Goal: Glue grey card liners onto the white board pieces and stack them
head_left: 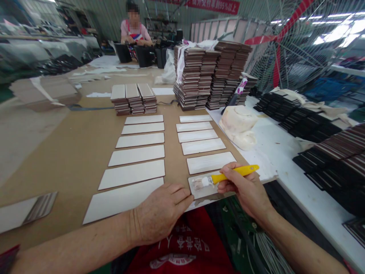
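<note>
Brush (245, 169): pinched in the right hand (245, 190), thumb above, fingers beneath, handle tip poking out past the knuckles. Handle yellow, smooth, probably plastic; the whole tool looks light. Bristles splayed and clotted white, likely soft and bendy. Best hold seems the handle just behind the ferrule; the white residue could make it slippery further forward.

Panel (203, 193): beneath the bristles, between the two hands. Thin rectangle, pale face, darker edge. Looks light and fairly stiff, like board; judged easiest to take by the edges, since the face seems wet and likely slick or sticky.

Left hand (165, 205): palm down, fingers extended and grasping nothing, fingertips at the panel's near left corner. How hard they press, cannot tell.

Ahead of the right hand, five more pale strips (203, 146), some streaked with a glossy white film. Beyond the left hand, six matching strips (134, 169), flatter and more even in tone. All lie on the brown, matte desk (74, 152).

Farther ahead of the left hand, low piles (134, 97) of similar pieces. Beyond the right hand, a lumpy, waxy white mass (238, 121) with rounded folds; past it, tall layered brown stacks (196, 76). Across the desk, a seated person (135, 32) near black containers (145, 56).
</note>
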A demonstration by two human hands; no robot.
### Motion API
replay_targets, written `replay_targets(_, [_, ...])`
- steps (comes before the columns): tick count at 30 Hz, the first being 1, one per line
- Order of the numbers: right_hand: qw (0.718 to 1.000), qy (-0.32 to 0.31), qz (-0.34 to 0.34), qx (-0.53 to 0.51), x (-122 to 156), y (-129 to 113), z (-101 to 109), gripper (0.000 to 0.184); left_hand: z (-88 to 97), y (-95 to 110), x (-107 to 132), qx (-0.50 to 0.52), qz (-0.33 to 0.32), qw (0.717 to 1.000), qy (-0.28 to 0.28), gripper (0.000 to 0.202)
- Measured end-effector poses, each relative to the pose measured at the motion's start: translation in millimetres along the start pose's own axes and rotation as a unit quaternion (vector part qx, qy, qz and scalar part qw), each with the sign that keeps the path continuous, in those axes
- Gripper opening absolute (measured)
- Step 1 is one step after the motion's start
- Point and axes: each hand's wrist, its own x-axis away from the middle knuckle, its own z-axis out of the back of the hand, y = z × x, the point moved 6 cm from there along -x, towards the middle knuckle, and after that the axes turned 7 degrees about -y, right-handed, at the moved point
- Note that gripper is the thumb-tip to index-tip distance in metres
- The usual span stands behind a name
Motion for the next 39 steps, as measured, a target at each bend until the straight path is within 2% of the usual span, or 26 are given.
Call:
replay_targets(6, [0.997,-0.039,-0.007,0.063,-2,11,-5,0.036,-2.2,2,-1,-0.004,0.0,1.0,-0.004,0.045])
replay_targets(12, [0.992,-0.018,0.005,0.124,-2,3,5,0.034,-4.1,0,-1,0.001,0.011,1.0,-0.012,0.044])
replay_targets(18, [0.987,-0.001,0.022,0.157,-2,-4,33,0.034,-6.7,0,-1,0.004,0.01,1.0,-0.013,0.044])
replay_targets(27, [0.985,0.063,0.016,0.162,-4,-9,85,0.034,-6.3,0,1,-0.003,0.005,1.0,0.005,0.047])
replay_targets(34, [0.972,0.114,0.029,0.202,-3,-22,113,0.026,-9.7,-1,1,-0.006,0.003,1.0,0.01,0.048])
replay_targets(39, [0.966,0.138,0.033,0.216,-1,-28,125,0.025,-8.9,0,2,-0.011,0.004,1.0,0.026,0.046])
